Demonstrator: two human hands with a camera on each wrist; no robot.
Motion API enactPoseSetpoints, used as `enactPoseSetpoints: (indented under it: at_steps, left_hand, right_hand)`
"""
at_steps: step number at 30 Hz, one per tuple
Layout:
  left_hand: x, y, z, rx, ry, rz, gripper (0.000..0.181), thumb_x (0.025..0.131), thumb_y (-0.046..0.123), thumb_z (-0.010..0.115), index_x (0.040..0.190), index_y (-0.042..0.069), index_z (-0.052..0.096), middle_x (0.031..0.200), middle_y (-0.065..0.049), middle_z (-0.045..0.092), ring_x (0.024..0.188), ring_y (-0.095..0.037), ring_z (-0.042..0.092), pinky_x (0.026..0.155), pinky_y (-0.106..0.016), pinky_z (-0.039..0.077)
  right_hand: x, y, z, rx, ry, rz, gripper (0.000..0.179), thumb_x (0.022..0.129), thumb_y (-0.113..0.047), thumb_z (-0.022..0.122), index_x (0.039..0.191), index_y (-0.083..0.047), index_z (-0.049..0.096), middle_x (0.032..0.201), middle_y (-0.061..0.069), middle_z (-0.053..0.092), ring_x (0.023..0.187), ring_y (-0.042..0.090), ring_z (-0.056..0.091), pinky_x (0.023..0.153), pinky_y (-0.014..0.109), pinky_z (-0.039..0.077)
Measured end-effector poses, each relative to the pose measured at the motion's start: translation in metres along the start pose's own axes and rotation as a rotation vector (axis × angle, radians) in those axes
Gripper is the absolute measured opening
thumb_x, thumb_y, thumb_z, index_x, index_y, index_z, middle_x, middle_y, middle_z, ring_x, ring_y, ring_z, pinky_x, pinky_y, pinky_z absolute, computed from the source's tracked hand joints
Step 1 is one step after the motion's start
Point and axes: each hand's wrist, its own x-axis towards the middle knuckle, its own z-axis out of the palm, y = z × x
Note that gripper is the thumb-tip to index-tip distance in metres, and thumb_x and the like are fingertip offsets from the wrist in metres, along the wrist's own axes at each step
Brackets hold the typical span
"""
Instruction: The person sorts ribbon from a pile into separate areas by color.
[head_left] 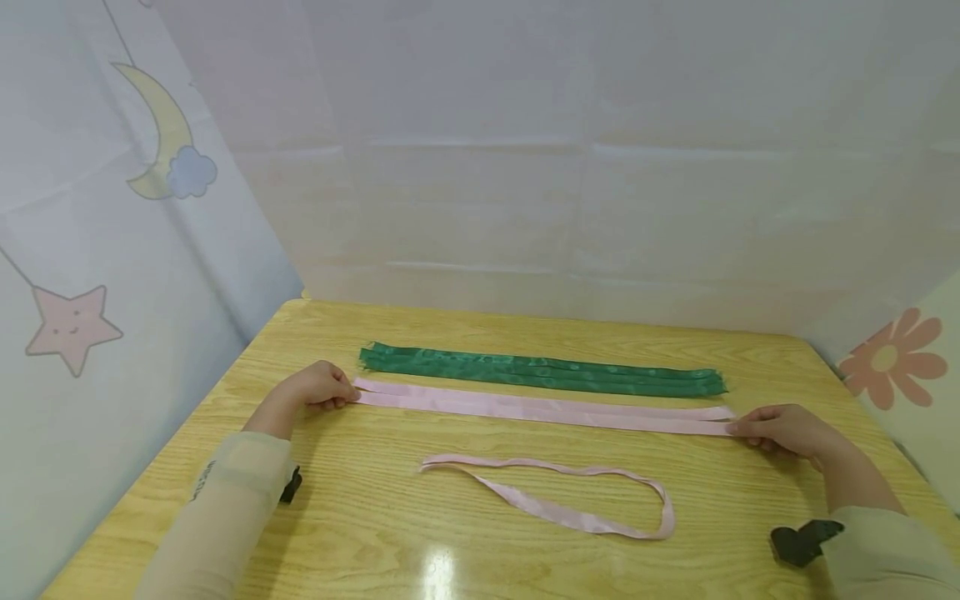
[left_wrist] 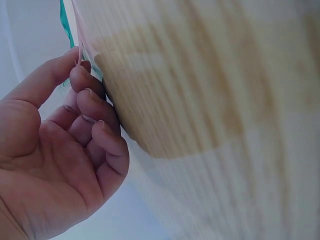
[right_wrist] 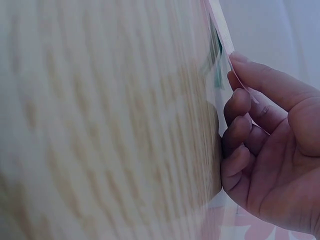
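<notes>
A pink ribbon [head_left: 540,411] is stretched straight across the table between both hands, beside another pink strip [head_left: 637,410] just behind it. My left hand [head_left: 324,386] pinches its left end between thumb and forefinger; the left wrist view shows that hand [left_wrist: 65,135] with its other fingers curled. At the far end, my right hand [head_left: 783,431] pinches the ribbon's right end, whose tip pokes past the fingers of the hand [right_wrist: 272,135] in the right wrist view. Nearer the front lies a loose pink ribbon [head_left: 555,511] in an open loop.
Several green ribbons [head_left: 540,372] lie side by side behind the pink strips. The wooden table [head_left: 360,533] meets a pale hanging cloth [head_left: 562,208] at its back edge. Dark wrist devices [head_left: 804,542] stick out beside the sleeves.
</notes>
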Motion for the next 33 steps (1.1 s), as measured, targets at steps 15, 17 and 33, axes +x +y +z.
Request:
enactPoseSetpoints:
  at_steps: [15, 17, 33]
  left_hand:
    - [-0.001, 0.000, 0.002, -0.005, 0.015, -0.007, 0.020, 0.086, 0.020, 0.067, 0.077, 0.006, 0.056, 0.065, -0.003, 0.055, 0.053, -0.013, 0.044, 0.049, -0.024, 0.035]
    - [0.000, -0.001, 0.001, -0.032, 0.020, -0.006, 0.024, 0.087, 0.019, 0.066, 0.086, 0.001, 0.050, 0.066, -0.004, 0.054, 0.053, -0.013, 0.044, 0.049, -0.024, 0.035]
    - [-0.018, 0.060, 0.032, -0.004, -0.099, 0.300, 0.021, 0.094, 0.017, 0.055, 0.104, 0.002, 0.046, 0.093, -0.016, 0.052, 0.070, -0.025, 0.050, 0.059, -0.036, 0.042]
  right_hand:
    - [-0.001, -0.002, 0.000, 0.006, 0.003, -0.010, 0.037, 0.086, -0.040, 0.064, 0.089, -0.003, 0.063, 0.070, -0.001, 0.052, 0.059, 0.014, 0.044, 0.053, 0.028, 0.037]
    - [-0.002, -0.002, -0.001, 0.040, 0.001, -0.003, 0.045, 0.089, -0.041, 0.060, 0.099, 0.002, 0.059, 0.073, 0.000, 0.054, 0.062, 0.014, 0.047, 0.056, 0.028, 0.040]
    - [-0.026, -0.058, 0.006, 0.072, -0.053, -0.213, 0.047, 0.097, -0.039, 0.047, 0.100, 0.008, 0.049, 0.068, 0.005, 0.048, 0.054, 0.013, 0.042, 0.051, 0.033, 0.041]
